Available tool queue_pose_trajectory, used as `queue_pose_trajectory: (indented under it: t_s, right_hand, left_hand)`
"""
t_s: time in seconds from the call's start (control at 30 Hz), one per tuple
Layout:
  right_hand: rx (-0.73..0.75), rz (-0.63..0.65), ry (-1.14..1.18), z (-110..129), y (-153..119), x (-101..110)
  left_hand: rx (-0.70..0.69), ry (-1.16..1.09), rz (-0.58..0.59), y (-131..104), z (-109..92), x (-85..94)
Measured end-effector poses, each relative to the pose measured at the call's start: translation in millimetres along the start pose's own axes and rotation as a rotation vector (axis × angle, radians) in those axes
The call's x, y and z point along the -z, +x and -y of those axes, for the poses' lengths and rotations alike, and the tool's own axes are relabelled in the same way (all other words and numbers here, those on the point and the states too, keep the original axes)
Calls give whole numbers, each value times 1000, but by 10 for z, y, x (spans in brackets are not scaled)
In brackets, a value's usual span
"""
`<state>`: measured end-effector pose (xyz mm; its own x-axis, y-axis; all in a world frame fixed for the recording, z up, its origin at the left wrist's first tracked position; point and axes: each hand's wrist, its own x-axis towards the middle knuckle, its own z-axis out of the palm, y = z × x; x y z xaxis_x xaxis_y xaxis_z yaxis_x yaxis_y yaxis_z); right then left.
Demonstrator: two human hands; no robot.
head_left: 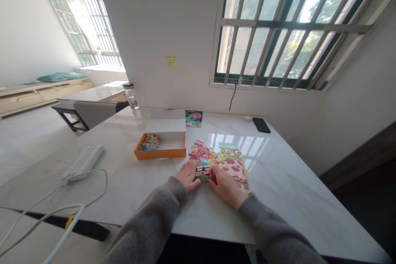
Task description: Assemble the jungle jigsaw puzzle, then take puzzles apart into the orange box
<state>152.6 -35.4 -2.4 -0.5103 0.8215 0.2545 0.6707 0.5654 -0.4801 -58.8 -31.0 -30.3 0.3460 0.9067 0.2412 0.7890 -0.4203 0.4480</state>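
A partly assembled jigsaw puzzle (234,168) lies on the table, with farm-like pictures: a red barn at upper left and a pink area with brown patches at right. My left hand (187,176) rests flat along the puzzle's lower left edge, fingers stretched out and thumb apart. Just right of it, my right hand (225,183) has its fingers pinched together at a puzzle piece (202,177) on the lower edge. The fingertips partly cover that piece. Up and to the left stands an orange-sided box (162,154) with a pile of loose puzzle pieces (150,142) in its left end.
A colourful picture card (194,118) lies behind the puzzle. At the back right are a black phone (261,125) and a small round white object (248,118). A power strip (85,162) with white cables sits at left, and a clear bottle (131,95) stands at the far left corner.
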Motion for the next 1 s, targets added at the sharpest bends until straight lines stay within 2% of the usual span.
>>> queue_pose_trajectory:
  t_s: [0.23, 0.4, 0.5, 0.67, 0.77, 0.87, 1.0]
  right_hand:
    - [139, -130, -68, -34, 5, 41]
    - [171, 19, -32, -9, -15, 16]
    - [173, 24, 59, -15, -3, 23]
    - [136, 28, 176, -118, 25, 157]
    - [63, 24, 248, -196, 34, 285]
    - [-6, -4, 302, -252, 49, 383]
    - [-19, -51, 303, -281, 69, 407]
  left_hand:
    - [-22, -34, 6, 11, -51, 1]
    - [-44, -14, 6, -6, -103, -15]
    - [-57, -56, -10, -20, -81, -9]
    - [75, -21, -142, -39, 23, 29]
    - [147, 42, -128, -37, 31, 72]
    - [91, -42, -97, -32, -34, 130]
    - [39, -320, -32, -21, -140, 176]
